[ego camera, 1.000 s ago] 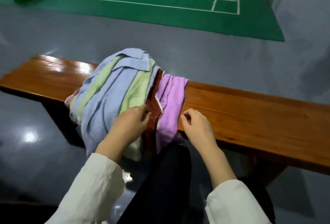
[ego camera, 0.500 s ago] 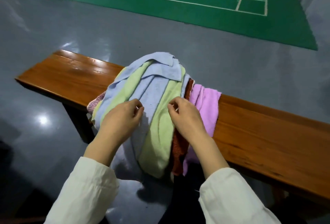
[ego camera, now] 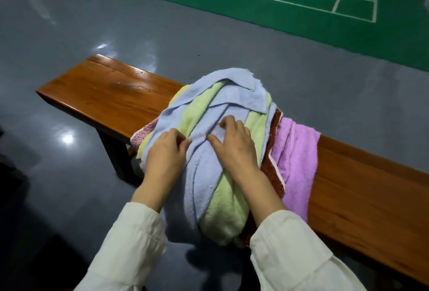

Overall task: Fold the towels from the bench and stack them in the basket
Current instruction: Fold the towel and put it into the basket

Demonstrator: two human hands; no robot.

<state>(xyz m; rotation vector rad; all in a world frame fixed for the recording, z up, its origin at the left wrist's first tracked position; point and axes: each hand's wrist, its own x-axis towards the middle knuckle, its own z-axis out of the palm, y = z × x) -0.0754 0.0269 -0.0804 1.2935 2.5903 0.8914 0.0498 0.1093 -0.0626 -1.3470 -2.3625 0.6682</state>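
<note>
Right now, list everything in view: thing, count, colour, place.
bench: one, brown wood, on the floor.
floor: grey, glossy, all around.
court: one, green with white lines, far side.
blue and green towels: number unclear, pale, top of the pile on the bench.
red-brown towel: one, under those, to their right.
purple towel: one, lilac, pile's right edge.
pink towel: one, speckled, pile's left edge.
left hand: pinches blue towelling.
right hand: pinches blue towelling alongside.
sleeves: two, cream, bottom.
</note>
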